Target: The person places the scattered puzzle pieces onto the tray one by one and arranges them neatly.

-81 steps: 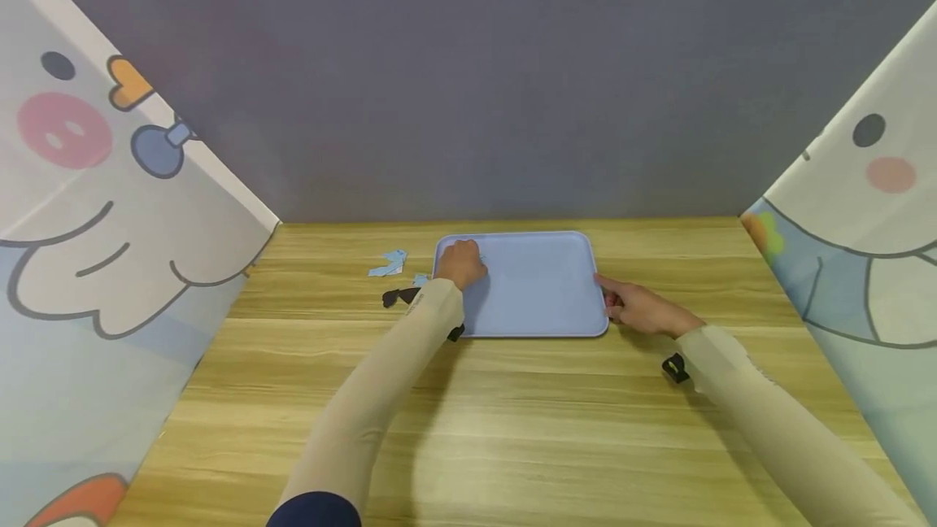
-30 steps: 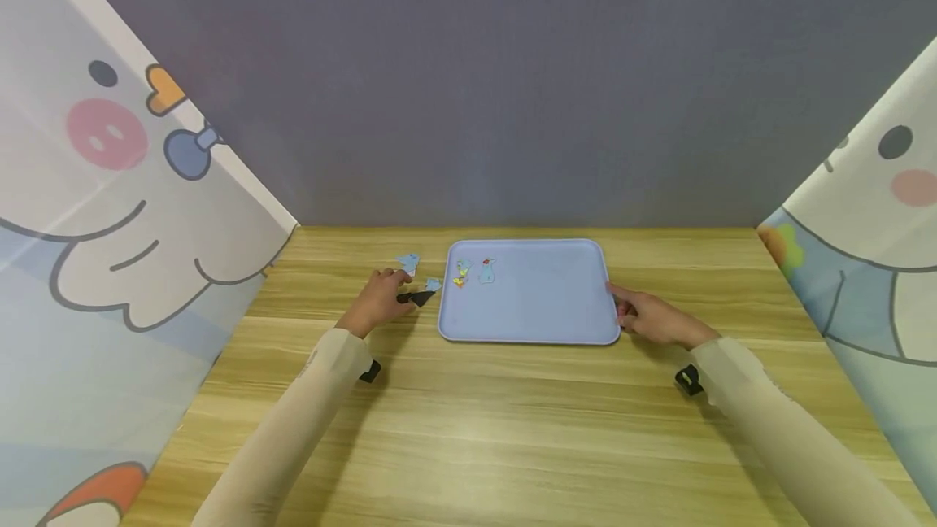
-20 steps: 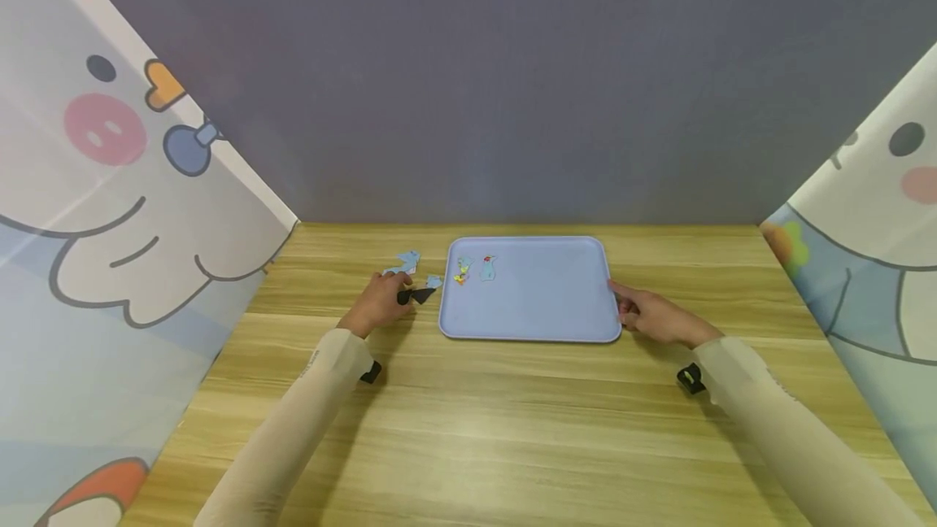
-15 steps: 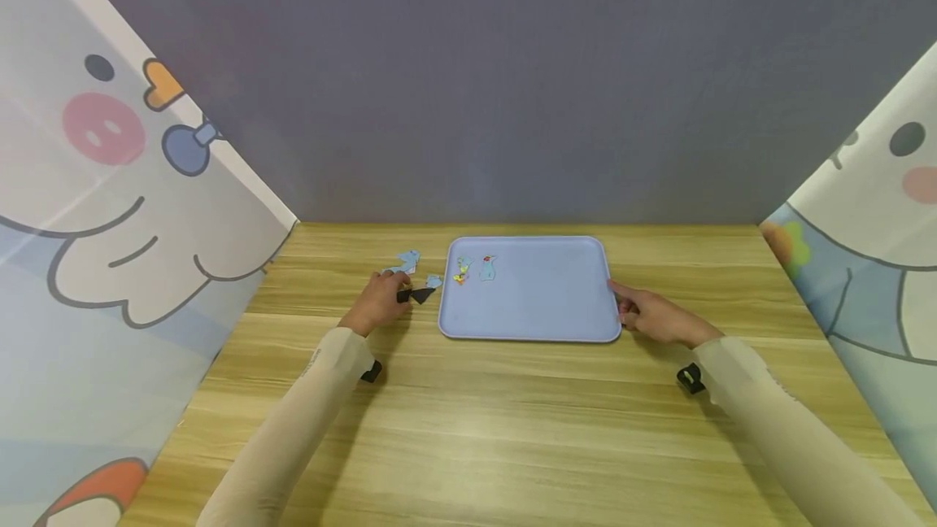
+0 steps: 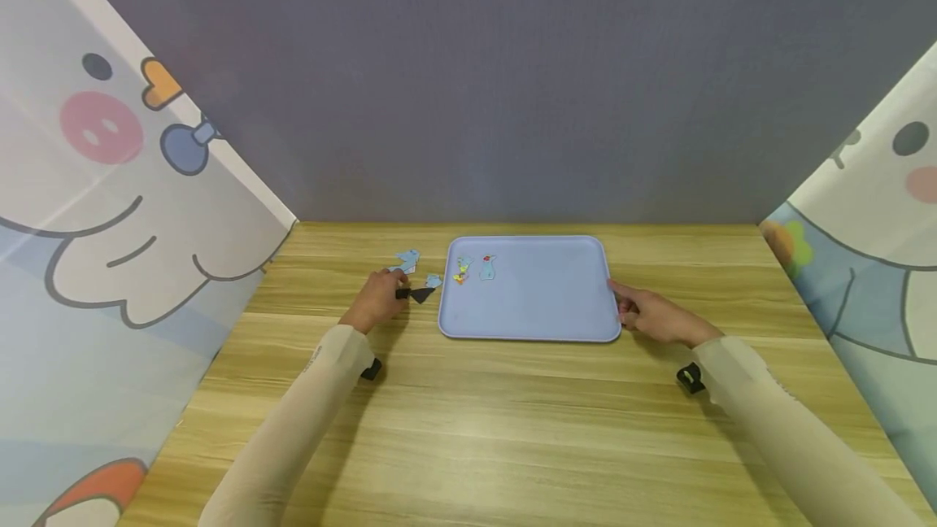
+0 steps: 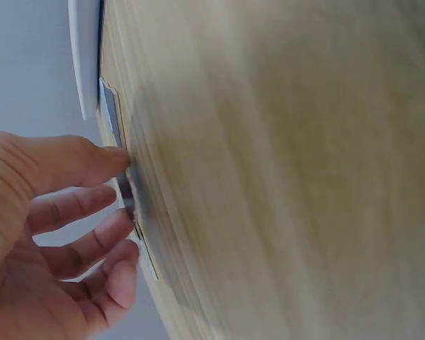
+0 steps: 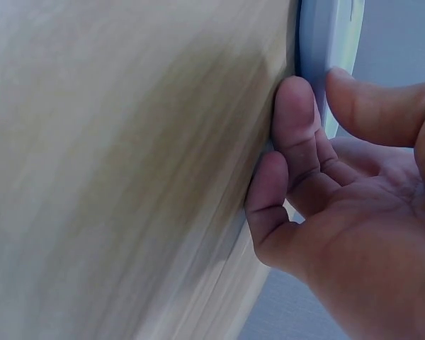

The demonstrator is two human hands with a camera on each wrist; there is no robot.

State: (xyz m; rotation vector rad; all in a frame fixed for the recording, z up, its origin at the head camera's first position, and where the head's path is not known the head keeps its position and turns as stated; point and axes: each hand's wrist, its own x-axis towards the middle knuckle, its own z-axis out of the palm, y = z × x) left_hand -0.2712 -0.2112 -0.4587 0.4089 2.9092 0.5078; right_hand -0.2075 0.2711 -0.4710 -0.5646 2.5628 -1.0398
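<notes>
The step in hand appears to be the pick-up of the flat black piece (image 5: 422,295), which lies on the wood-grain tabletop (image 5: 512,429) just left of the pale blue tray (image 5: 538,299). The left hand (image 5: 376,298) is at the left end of this piece: its thumb and fingers bend about the dark part close to the tabletop, with a gap between thumb and forefinger in the left wrist view; whether the pinch is complete cannot be told. The right hand (image 5: 655,316) grasps the tray by its right rim, with 1 digit against the rim and other fingers curled at the outer side. At least 2 printed pieces lie inside the tray, toward its far left corner: the yellow-and-orange piece (image 5: 461,273) and, beside it, the pale blue piece with a red mark (image 5: 488,270). Outside, the small pale blue piece (image 5: 433,281) lies between the black piece and the tray; the larger pale blue piece (image 5: 407,258) lies beyond the left fingertips. The next move probably calls for a secure pinch on the black piece, then a lift over the left rim, with the right hand steadying the tray.
</notes>
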